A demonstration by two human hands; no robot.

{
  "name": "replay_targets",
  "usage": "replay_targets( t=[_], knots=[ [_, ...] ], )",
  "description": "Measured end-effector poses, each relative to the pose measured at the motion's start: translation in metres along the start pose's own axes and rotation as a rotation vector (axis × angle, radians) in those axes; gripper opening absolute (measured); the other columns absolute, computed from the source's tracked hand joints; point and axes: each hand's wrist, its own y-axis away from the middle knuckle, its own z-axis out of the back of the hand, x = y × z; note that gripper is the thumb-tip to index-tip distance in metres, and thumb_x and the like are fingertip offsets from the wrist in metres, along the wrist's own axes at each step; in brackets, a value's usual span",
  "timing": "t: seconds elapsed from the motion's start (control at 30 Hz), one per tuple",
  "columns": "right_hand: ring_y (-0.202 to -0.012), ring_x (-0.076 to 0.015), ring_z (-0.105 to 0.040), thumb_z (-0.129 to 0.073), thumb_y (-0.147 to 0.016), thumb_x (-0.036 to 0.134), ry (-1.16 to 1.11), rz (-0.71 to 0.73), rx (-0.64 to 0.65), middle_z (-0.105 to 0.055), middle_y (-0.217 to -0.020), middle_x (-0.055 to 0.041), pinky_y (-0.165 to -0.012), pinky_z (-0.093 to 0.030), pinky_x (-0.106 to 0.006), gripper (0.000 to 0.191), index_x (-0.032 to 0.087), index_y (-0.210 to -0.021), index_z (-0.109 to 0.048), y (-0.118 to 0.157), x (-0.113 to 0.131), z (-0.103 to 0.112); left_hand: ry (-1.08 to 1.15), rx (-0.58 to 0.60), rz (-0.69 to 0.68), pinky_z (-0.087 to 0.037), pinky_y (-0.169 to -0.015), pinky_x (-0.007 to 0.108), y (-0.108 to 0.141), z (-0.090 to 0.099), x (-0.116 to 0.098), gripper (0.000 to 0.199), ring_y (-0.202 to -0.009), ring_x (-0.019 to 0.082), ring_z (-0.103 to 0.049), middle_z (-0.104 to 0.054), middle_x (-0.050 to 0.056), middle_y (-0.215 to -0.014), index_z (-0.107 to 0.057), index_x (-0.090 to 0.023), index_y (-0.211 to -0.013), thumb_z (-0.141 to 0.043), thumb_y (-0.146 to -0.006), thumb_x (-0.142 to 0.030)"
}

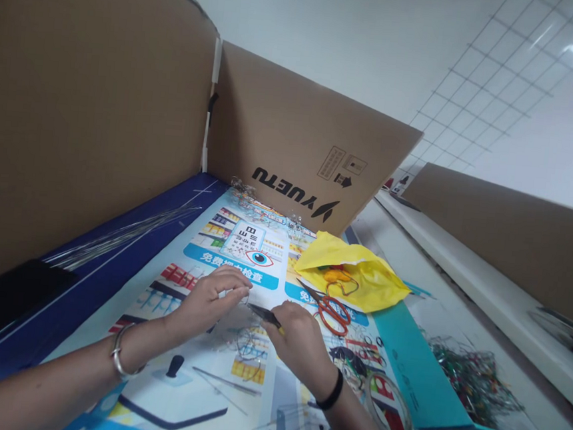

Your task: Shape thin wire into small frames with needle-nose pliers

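The grip of the left hand (216, 296) is together, thumb and fingers pinched on a small piece of wire (247, 299) above the printed sheet (156, 381). The grip of the right hand (300, 342) is clamped on the pliers (266, 315), whose tip points at the wire by the left fingertips; whether the pliers' jaws are closed is too small to tell. The left wrist bears a silver bangle (116, 354), the right a black band (335, 390).

Just beyond the right hand, the scissors (334, 315) lie with their orange handles towards the person and their blades beside the open yellow bag (352, 269). An orange cord (341, 281) shows at the bag's mouth. Below the hands are loops of thin wire (249, 345) on the sheet, and a round clear dish (390, 406) lies to the right of the right forearm.

A bundle of long straight wires (124, 235) lies on the left, near a cardboard panel (86, 97). At the far end, clear and silvery bits (248, 197) lie before a panel marked YUETU (297, 142). A green and red tangle (475, 380) sits at the right.
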Motion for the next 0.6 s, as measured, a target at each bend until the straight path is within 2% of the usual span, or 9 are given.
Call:
replay_targets(
  t=[0.27,0.6],
  knots=[
    [-0.079,-0.0155,-0.055,-0.052,-0.086,0.032,0.004,-0.020,0.056,-0.061,-0.081,-0.0024,-0.067,-0.034,-0.025,0.017,0.019,-0.079,-0.059,-0.0002,0.0042,0.0019,0.003,0.061,-0.011,-0.043,-0.075,0.028,0.0021,-0.0019,-0.0056,0.023,-0.079,0.015,-0.056,-0.063,0.003,-0.078,-0.066,-0.017,-0.076,-0.047,-0.087,-0.027],
    [-0.077,-0.0160,-0.054,-0.049,-0.087,0.034,-0.003,-0.041,0.039,-0.061,-0.080,-0.0030,-0.066,-0.032,-0.025,0.021,0.018,-0.077,-0.058,0.0011,0.0067,0.0016,-0.124,0.063,-0.140,-0.039,-0.071,0.028,0.0039,-0.0021,0.0011,0.023,-0.071,0.014,-0.051,-0.060,0.002,-0.068,-0.063,-0.017,-0.073,-0.047,-0.087,-0.024]
  ],
)
